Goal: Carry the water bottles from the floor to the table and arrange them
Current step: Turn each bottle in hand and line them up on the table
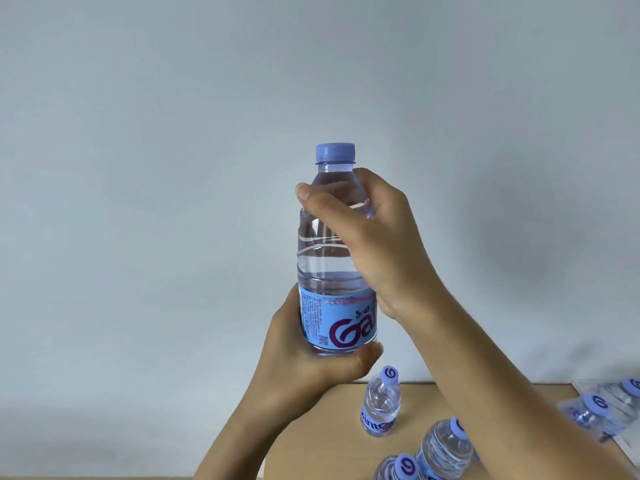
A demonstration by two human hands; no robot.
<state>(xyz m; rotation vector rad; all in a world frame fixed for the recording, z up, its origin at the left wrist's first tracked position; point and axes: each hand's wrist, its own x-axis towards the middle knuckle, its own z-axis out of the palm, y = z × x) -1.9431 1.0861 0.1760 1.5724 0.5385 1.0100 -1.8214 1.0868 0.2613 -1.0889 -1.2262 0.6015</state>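
A clear water bottle with a blue cap and a blue label is held upright in front of the wall, above the table. My left hand grips its base from below. My right hand grips its upper body just under the neck. On the wooden table stand three more bottles: one at the back, one nearer, and one cut off by the bottom edge.
At the right edge of the table lies a plastic-wrapped pack of bottles, with blue caps showing. A plain pale wall fills the background. The table's left edge runs just under my left forearm.
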